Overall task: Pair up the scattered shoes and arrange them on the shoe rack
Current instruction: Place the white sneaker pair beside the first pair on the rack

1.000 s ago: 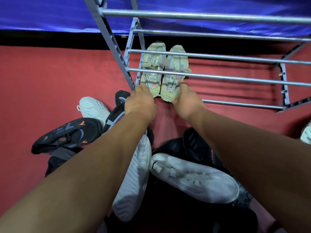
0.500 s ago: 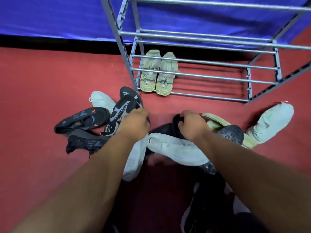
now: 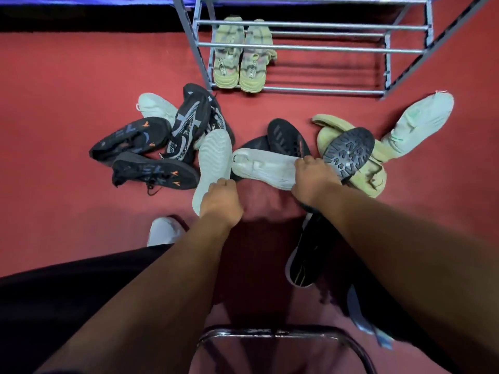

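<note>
A pair of yellow-green shoes [image 3: 240,60] stands side by side at the left end of the grey metal shoe rack [image 3: 310,48]. Loose shoes lie on the red floor in front of it. My left hand [image 3: 221,202] grips the heel end of a white shoe lying sole up [image 3: 214,160]. My right hand [image 3: 313,178] grips a second white shoe [image 3: 263,167] that lies on its side across black shoes [image 3: 289,137].
Left of my hands lie two black shoes with orange marks [image 3: 129,137], a black-and-grey sneaker [image 3: 189,122] and a pale shoe [image 3: 156,105]. To the right are tan shoes under a dark sole [image 3: 348,152] and a mint-white shoe [image 3: 418,120]. A chair frame [image 3: 280,333] sits below me.
My hands left the yellow-green pair on the rack, drew back to the pile and took hold of the two white shoes. The view pulled back from the rack.
</note>
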### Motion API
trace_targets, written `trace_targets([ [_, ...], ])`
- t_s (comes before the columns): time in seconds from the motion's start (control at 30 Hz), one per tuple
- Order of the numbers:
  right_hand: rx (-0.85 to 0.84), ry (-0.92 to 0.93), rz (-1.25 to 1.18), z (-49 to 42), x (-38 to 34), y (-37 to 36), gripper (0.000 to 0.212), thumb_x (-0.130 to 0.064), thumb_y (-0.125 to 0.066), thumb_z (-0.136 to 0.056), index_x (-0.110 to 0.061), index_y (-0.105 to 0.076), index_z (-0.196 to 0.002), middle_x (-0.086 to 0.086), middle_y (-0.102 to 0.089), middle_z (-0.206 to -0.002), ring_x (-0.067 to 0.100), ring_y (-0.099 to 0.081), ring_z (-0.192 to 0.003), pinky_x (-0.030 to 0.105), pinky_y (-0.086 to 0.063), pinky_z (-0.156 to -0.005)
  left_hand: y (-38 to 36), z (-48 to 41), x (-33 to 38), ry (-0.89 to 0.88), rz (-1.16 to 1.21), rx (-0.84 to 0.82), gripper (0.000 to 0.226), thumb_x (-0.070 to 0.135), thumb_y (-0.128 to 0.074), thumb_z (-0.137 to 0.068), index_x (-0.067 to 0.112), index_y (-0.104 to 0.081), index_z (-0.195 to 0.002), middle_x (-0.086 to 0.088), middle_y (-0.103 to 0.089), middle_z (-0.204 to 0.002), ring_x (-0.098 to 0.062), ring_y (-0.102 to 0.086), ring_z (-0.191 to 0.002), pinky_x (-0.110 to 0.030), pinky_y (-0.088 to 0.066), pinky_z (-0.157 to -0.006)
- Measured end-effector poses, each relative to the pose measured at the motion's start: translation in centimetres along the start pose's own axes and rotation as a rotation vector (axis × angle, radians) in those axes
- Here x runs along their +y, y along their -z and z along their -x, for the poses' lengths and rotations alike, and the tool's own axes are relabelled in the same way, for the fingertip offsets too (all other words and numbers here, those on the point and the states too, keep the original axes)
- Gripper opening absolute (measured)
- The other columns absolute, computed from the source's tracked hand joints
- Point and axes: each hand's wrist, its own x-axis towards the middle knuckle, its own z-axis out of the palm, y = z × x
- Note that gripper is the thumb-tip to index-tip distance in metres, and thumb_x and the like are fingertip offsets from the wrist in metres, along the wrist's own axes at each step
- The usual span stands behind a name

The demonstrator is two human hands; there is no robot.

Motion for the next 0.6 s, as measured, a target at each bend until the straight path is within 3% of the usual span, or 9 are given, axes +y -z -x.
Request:
trace_targets([
  [0.07, 0.019, -0.007, 0.023, -0.5, -0.5, -0.4, 0.067, -0.035, -0.061, -0.087, -0.006, -0.04, -0.143, 0.015, -0.046, -0.139, 0.037, -0.045, -0.128, 0.049, -0.039, -0.106, -0.5, 0.1, -0.8, -0.014, -0.013, 0.002, 0.04, 0.014, -0.057, -0.087, 0.009, -0.055, -0.127, -0.011, -0.053, -0.127, -0.032, -0.051, -0.116, -0.043, -0.048, -0.093],
  [0.2, 0.004, 0.012, 0.015, -2.3, -1.3, -0.2, 0.095, -0.047, -0.071, -0.084, -0.009, -0.022, -0.156, 0.016, -0.038, -0.149, 0.038, -0.04, -0.135, 0.049, -0.036, -0.111, -0.6, -0.8, -1.4, -0.003, 0.01, 0.092, 0.04, 0.012, -0.056, -0.086, 0.007, -0.055, -0.125, -0.013, -0.053, -0.125, -0.033, -0.05, -0.113, -0.044, -0.047, -0.091],
  [0.37, -0.013, 0.097, 0.066, -4.1, -2.1, -0.2, 0.097, -0.05, -0.072, -0.082, -0.014, -0.022, -0.156, 0.013, -0.041, -0.148, 0.036, -0.041, -0.135, 0.047, -0.037, -0.111, -0.3, -2.8, -1.0, 0.234, 0.001, 0.185, 0.053, 0.022, -0.07, -0.081, 0.008, -0.045, -0.125, -0.013, -0.046, -0.13, -0.034, -0.047, -0.117, -0.043, -0.046, -0.092],
  [0.5, -0.034, 0.102, 0.07, -4.8, -3.1, -0.5, 0.106, -0.056, -0.074, -0.079, -0.012, -0.019, -0.158, 0.011, -0.039, -0.149, 0.035, -0.04, -0.137, 0.047, -0.034, -0.113, -0.5, -3.9, -2.0, 0.532, 0.06, 0.033, 0.094, 0.049, -0.089, -0.065, 0.013, -0.032, -0.132, -0.01, -0.039, -0.133, -0.033, -0.048, -0.12, -0.046, -0.046, -0.092],
  [0.6, -0.029, 0.098, 0.088, -5.1, -4.0, -0.8, 0.112, -0.057, -0.076, -0.079, -0.01, -0.015, -0.16, 0.011, -0.037, -0.151, 0.036, -0.038, -0.138, 0.048, -0.032, -0.115, -1.2, -4.1, -3.2, 0.55, 0.142, -0.009, 0.089, 0.037, -0.088, -0.068, 0.017, -0.025, -0.127, -0.011, -0.039, -0.13, -0.037, -0.055, -0.116, -0.049, -0.05, -0.091],
])
